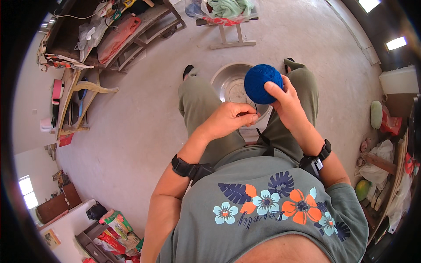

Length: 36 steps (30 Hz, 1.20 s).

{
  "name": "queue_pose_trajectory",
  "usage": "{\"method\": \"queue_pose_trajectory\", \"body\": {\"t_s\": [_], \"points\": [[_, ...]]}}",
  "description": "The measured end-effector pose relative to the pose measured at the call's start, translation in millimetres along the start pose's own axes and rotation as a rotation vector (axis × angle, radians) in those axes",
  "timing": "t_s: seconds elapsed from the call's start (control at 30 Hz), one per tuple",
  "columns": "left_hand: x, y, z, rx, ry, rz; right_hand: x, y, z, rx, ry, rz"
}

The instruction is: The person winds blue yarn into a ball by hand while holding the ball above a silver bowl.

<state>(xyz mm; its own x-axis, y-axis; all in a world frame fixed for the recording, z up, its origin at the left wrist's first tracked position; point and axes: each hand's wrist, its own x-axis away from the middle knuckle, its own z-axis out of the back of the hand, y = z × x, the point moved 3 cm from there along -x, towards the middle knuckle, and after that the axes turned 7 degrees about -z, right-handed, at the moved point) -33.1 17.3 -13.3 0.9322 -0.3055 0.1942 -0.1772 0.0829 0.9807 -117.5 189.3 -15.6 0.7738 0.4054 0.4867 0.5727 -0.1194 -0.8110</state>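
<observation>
A round ball of blue yarn (259, 82) is gripped in my right hand (288, 104), with the thumb across its near side and the other fingers behind it. Below and to the left of the ball, my left hand (230, 119) is closed in a pinch. A thin dark strand of yarn (256, 106) runs from the underside of the ball to its fingertips. Both hands are over my lap, apart from each other. Beyond them a wide metal basin (222, 80) stands between my feet, partly hidden by the ball and my hands.
A low wooden stand (232, 44) ahead bears a plastic bag with pale green cloth. At the far left is a wooden shelf (144, 33) with bags and tools. Shelving with bags and a green melon (362, 189) lines the right. Packages (115, 225) lie at the lower left.
</observation>
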Motion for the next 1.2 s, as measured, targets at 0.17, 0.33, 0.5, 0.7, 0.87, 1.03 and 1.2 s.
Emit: {"method": "queue_pose_trajectory", "body": {"t_s": [0.17, 0.33, 0.5, 0.7, 0.87, 1.03, 1.2], "points": [[6, 25, 6, 0.204, -0.06, -0.011, 3, 2, 3, 0.372, 0.001, 0.163], [7, 42, 18, 0.107, -0.031, -0.115, 13, -3, 4, 0.52, -0.136, 0.156], [3, 51, 30, -0.104, 0.043, -0.255, 24, -8, -1, 0.355, -0.423, -0.151], [3, 28, 36, 0.074, 0.035, -0.189, 30, -9, 0, 0.253, -0.662, -0.283], [3, 4, 35, 0.204, 0.214, -0.098, 33, -10, 9, -0.023, -0.741, -0.282], [4, -6, 27, 0.156, 0.198, -0.065, 21, -17, 6, -0.234, -0.582, -0.066], [6, -6, 13, 0.106, 0.07, 0.013, 16, -20, -3, -0.274, -0.402, -0.035]]}}
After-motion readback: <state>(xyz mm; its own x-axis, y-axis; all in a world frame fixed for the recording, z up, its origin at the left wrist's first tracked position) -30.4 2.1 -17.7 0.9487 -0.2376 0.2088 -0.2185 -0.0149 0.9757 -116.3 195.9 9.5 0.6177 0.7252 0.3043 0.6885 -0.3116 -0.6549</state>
